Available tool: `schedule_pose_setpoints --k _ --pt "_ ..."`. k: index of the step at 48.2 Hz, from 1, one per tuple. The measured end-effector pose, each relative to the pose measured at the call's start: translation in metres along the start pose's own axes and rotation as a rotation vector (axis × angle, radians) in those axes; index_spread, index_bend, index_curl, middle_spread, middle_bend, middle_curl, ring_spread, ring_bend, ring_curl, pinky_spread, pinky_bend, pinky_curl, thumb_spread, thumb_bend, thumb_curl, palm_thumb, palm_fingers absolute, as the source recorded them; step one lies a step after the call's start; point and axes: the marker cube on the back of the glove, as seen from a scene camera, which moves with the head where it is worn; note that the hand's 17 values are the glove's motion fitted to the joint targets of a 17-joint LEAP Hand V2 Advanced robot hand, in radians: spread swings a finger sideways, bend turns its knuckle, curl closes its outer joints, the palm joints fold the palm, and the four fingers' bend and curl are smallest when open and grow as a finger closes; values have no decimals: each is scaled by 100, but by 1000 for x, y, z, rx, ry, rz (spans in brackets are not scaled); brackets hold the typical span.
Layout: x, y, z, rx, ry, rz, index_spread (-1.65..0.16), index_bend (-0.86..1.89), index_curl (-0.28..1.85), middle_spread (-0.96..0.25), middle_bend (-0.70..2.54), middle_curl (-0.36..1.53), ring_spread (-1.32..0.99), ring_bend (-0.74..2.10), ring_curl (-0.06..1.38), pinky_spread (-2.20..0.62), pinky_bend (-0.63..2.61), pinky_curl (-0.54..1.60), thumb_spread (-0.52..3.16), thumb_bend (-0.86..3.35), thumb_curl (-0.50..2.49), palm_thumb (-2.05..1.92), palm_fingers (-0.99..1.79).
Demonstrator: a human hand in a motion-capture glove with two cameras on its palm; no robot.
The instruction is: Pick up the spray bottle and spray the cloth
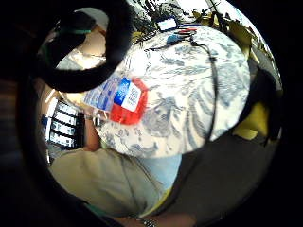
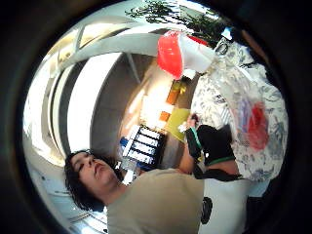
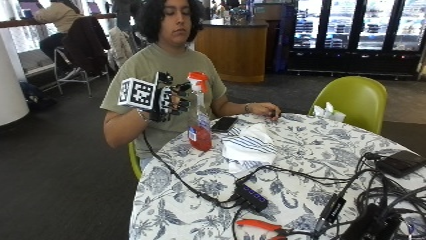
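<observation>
My right hand (image 3: 170, 100) has its fingers curled round the neck of the spray bottle (image 3: 198, 120), holding it upright, lifted just off the surface (image 3: 319, 165). Red liquid sits in the bottle's base. The striped cloth (image 3: 247, 145) lies flat beside it, and my bare hand (image 3: 265, 109) rests behind it near a phone (image 3: 223, 124).

Gloved right hand (image 3: 168, 97) raised, fingers (image 3: 181, 96) curled in grip.
</observation>
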Motion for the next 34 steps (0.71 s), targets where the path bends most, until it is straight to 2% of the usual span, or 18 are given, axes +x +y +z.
schedule_pose_setpoints --k 6,11,26,34 --pt "-1 -17 19 6 -92 43 -26 11 20 5 24 34 -2 54 33 16 32 32 104 1 36 76 50" --pt "0 -33 33 83 -139 36 -23 13 21 5 24 34 -1 54 33 15 30 32 100 -1 37 78 51" --pt "2 -64 50 223 -86 4 -23 14 26 2 20 36 -4 52 34 12 23 32 92 -3 39 79 67" --pt "5 -77 53 229 -59 -6 -28 12 26 -1 18 36 -6 53 35 10 22 33 90 -3 39 81 71"
